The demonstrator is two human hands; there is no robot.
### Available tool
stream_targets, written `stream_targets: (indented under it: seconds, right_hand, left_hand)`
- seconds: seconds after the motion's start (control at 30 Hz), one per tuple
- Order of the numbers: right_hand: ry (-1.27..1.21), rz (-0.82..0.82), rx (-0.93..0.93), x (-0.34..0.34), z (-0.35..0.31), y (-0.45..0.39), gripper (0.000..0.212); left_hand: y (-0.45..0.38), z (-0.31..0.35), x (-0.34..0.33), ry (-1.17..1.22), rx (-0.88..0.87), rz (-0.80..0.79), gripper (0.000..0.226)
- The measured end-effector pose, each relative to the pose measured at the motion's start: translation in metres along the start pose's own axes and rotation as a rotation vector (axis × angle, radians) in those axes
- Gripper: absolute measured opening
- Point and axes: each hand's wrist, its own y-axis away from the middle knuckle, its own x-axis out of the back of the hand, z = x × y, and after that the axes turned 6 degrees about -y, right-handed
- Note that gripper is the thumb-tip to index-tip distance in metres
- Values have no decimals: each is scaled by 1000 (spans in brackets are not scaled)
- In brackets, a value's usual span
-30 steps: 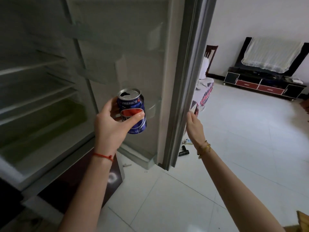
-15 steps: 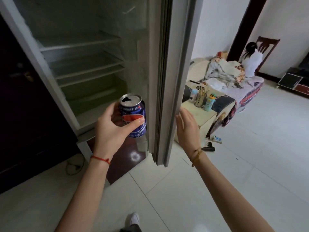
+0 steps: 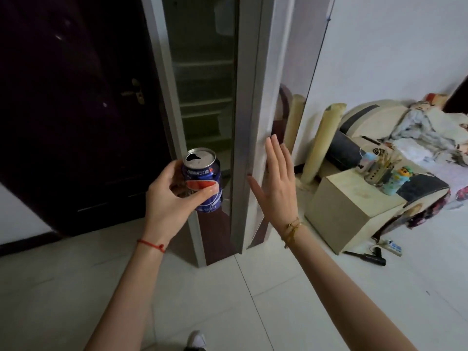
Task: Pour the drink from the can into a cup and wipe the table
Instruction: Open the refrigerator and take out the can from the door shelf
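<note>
Seen from above, at a nearly closed refrigerator: left hand wrapped around an opened blue aluminium drink can, thumb pressed across the red-and-white globe logo, fingers curled behind. Can upright, held in the air in front of the narrow gap between cabinet and door, mouth hole dark at the top. Logo resembling the Pepsi mark; a white band of Chinese characters under the rim, too small to read with certainty. Thin red string bracelet on the left wrist.

Right hand open flat, fingers spread and pointing up, holding nothing, palm against or just beside the outer face of the tall silver-grey refrigerator door; contact not certain from this angle. Gold chain bracelet on the right wrist.

Pale shelves of the refrigerator interior visible through the gap. Dark wooden door with a brass lever handle to the left. To the right, low cream-coloured cabinet carrying a perforated metal utensil holder and a small green-and-yellow bottle, its label unreadable. White power strip and a black tool on the white tiled floor nearby. Rolled beige mat leaning against the wall.
</note>
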Motion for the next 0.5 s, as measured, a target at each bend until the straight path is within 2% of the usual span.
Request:
stream_targets:
  seconds: [0.2, 0.5]
  right_hand:
    - [-104, -17, 85, -64, -34, -36, 71]
    - [-125, -85, 88, -154, -61, -94, 69]
  left_hand:
    - [-29, -25, 48, -16, 21, 40, 73]
    - [-81, -60, 106, -28, 30, 50, 73]
